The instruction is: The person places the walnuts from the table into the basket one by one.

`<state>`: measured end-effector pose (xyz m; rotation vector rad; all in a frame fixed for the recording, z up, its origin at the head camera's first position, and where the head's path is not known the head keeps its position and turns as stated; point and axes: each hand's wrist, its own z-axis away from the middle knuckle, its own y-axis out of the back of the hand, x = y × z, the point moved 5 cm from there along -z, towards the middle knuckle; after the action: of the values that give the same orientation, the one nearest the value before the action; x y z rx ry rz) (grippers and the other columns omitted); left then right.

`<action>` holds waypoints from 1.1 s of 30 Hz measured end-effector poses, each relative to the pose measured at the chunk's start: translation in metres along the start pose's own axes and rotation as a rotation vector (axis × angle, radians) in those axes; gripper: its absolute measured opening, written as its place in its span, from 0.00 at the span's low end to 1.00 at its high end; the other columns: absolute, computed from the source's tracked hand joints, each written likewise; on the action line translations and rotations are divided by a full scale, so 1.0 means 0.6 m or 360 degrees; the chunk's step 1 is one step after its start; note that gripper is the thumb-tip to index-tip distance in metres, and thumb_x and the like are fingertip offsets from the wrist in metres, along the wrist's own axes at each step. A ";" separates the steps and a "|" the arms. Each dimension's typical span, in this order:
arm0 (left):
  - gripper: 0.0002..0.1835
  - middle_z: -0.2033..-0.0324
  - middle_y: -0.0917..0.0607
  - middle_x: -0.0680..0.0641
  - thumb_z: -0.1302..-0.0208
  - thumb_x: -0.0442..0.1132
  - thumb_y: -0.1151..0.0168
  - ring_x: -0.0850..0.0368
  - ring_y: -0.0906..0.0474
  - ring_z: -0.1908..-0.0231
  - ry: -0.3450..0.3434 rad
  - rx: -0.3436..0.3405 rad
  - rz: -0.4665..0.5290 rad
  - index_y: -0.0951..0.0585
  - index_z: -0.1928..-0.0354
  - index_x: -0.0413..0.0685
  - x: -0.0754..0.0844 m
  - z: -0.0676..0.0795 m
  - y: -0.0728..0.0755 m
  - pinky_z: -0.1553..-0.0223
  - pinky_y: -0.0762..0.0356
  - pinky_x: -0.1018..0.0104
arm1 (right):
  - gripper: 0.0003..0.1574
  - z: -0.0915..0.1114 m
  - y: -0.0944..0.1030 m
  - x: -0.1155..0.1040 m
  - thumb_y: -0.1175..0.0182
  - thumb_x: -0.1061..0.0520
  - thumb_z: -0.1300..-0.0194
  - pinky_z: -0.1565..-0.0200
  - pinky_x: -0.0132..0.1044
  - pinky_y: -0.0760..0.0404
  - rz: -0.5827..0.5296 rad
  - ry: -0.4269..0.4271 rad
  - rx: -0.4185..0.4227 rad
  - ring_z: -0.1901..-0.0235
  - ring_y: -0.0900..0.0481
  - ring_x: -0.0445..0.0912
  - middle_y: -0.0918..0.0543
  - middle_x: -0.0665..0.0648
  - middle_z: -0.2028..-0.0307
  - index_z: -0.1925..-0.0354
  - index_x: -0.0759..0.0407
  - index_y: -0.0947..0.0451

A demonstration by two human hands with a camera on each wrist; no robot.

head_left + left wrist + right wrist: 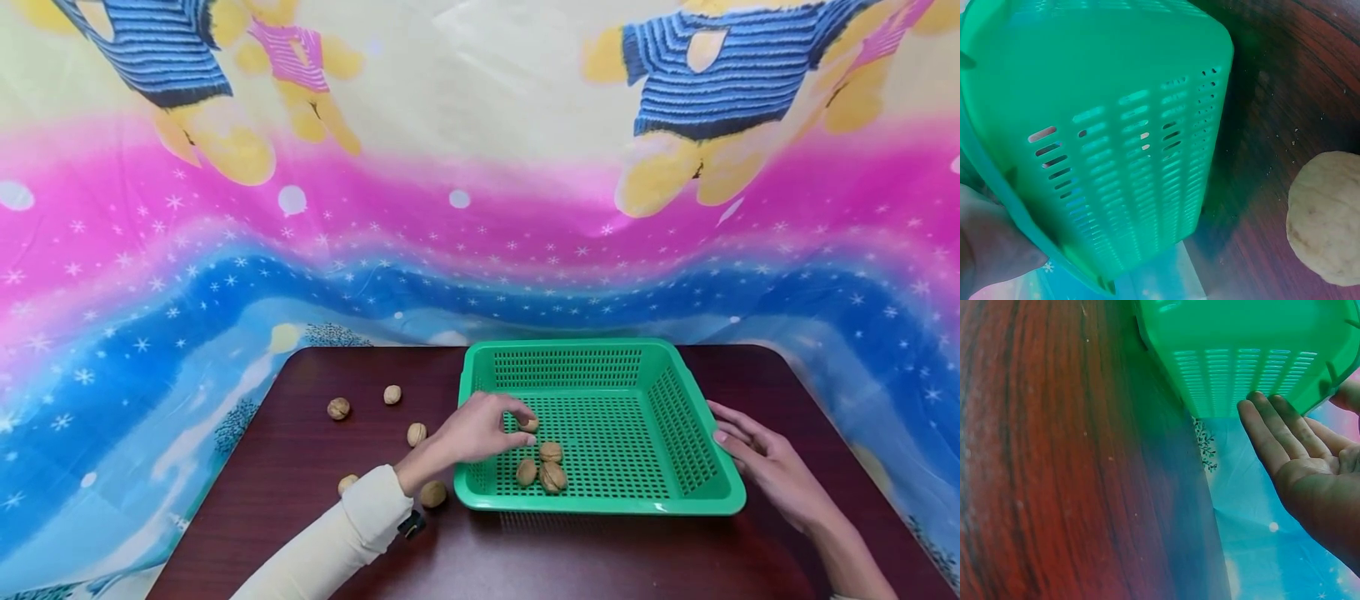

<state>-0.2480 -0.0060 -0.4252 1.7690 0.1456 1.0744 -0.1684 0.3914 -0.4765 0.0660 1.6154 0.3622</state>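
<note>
My left hand [480,429] reaches over the left rim of a green plastic basket [600,506] and pinches a walnut [529,425] between thumb and fingers. Just below it, several walnuts [552,477] lie on the perforated basket floor. In the left wrist view, only part of that hand shows past the basket rim, and the held walnut is hidden. At the opposite side, my right hand [772,462] holds the basket's right rim. The right wrist view shows its fingers [1285,431] extended along the outer wall, with the thumb over the rim.
Several loose walnuts [339,408] are scattered on the dark wooden table [285,500] left of the basket. One walnut [1329,219] lies close to the basket's outer left side, by the left wrist. A colourful printed cloth [480,250] hangs behind the table.
</note>
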 end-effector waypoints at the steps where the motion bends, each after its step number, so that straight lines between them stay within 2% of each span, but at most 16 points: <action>1: 0.15 0.53 0.07 0.51 0.28 0.46 0.26 0.70 0.34 0.84 0.0003 0.0003 0.0016 0.10 0.45 0.51 0.000 0.001 0.001 0.74 0.35 0.74 | 0.37 0.000 0.000 -0.001 0.54 0.60 0.12 0.53 0.35 0.10 0.0002 0.0000 0.0001 0.45 0.12 0.32 0.17 0.29 0.39 0.14 0.62 0.51; 9: 0.16 0.49 0.08 0.48 0.27 0.46 0.28 0.67 0.31 0.83 0.0052 0.0041 0.0191 0.11 0.42 0.50 -0.001 0.009 0.019 0.76 0.31 0.71 | 0.37 -0.003 -0.003 -0.006 0.54 0.59 0.12 0.52 0.34 0.11 0.0004 0.0018 -0.0005 0.45 0.13 0.32 0.17 0.29 0.39 0.14 0.62 0.51; 15: 0.17 0.48 0.09 0.51 0.28 0.45 0.26 0.67 0.26 0.77 0.0107 0.0245 0.0181 0.11 0.41 0.54 -0.014 0.025 0.054 0.68 0.26 0.69 | 0.37 -0.003 -0.002 -0.004 0.54 0.60 0.12 0.52 0.34 0.11 -0.0002 0.0023 0.0000 0.45 0.12 0.32 0.17 0.30 0.39 0.14 0.62 0.51; 17: 0.17 0.51 0.09 0.53 0.29 0.45 0.25 0.66 0.24 0.75 0.0120 0.0317 0.0181 0.11 0.41 0.55 -0.020 0.033 0.068 0.68 0.25 0.69 | 0.37 -0.003 -0.002 -0.003 0.54 0.60 0.12 0.52 0.34 0.11 -0.0019 0.0025 -0.0004 0.45 0.12 0.33 0.17 0.31 0.38 0.14 0.63 0.51; 20: 0.17 0.61 0.10 0.52 0.30 0.46 0.25 0.65 0.24 0.76 0.0148 0.0388 0.0218 0.11 0.41 0.54 -0.029 0.049 0.085 0.69 0.27 0.69 | 0.37 -0.003 -0.001 -0.002 0.54 0.60 0.12 0.52 0.33 0.11 -0.0015 0.0022 -0.0007 0.45 0.13 0.32 0.17 0.30 0.39 0.14 0.63 0.51; 24: 0.18 0.74 0.18 0.51 0.30 0.45 0.25 0.63 0.27 0.77 0.0213 0.0438 0.0276 0.12 0.40 0.53 -0.043 0.074 0.099 0.72 0.30 0.69 | 0.37 -0.002 -0.001 -0.001 0.54 0.60 0.12 0.52 0.34 0.11 0.0013 0.0010 -0.0008 0.45 0.13 0.32 0.18 0.29 0.39 0.14 0.63 0.52; 26: 0.18 0.76 0.19 0.53 0.30 0.45 0.25 0.62 0.27 0.77 0.0257 0.0457 0.0296 0.12 0.40 0.53 -0.050 0.086 0.103 0.72 0.29 0.66 | 0.37 -0.002 -0.001 -0.002 0.54 0.59 0.12 0.52 0.35 0.11 0.0023 0.0005 -0.0004 0.45 0.12 0.32 0.18 0.28 0.39 0.14 0.63 0.51; 29: 0.19 0.78 0.20 0.56 0.30 0.47 0.26 0.62 0.26 0.79 0.0330 0.0480 0.0288 0.12 0.40 0.54 -0.063 0.104 0.106 0.55 0.30 0.61 | 0.37 -0.001 -0.001 -0.003 0.55 0.59 0.11 0.52 0.35 0.10 0.0036 0.0010 -0.0015 0.45 0.13 0.32 0.18 0.29 0.39 0.14 0.63 0.52; 31: 0.18 0.81 0.21 0.56 0.30 0.47 0.25 0.62 0.26 0.81 0.0353 0.0499 0.0280 0.11 0.41 0.54 -0.070 0.115 0.107 0.55 0.28 0.57 | 0.37 -0.001 -0.001 -0.003 0.55 0.59 0.11 0.52 0.35 0.11 0.0044 -0.0001 -0.0004 0.45 0.13 0.32 0.18 0.28 0.39 0.14 0.63 0.51; 33: 0.18 0.82 0.21 0.57 0.30 0.47 0.25 0.63 0.26 0.81 0.0377 0.0514 0.0264 0.11 0.42 0.55 -0.077 0.125 0.108 0.49 0.31 0.57 | 0.37 0.000 0.000 -0.001 0.55 0.59 0.11 0.52 0.34 0.11 0.0042 -0.0001 -0.0010 0.45 0.13 0.32 0.18 0.29 0.39 0.14 0.63 0.52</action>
<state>-0.2456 -0.1137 -0.4074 1.9596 0.3387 1.4453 -0.1683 0.3912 -0.4757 0.0825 1.6142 0.3874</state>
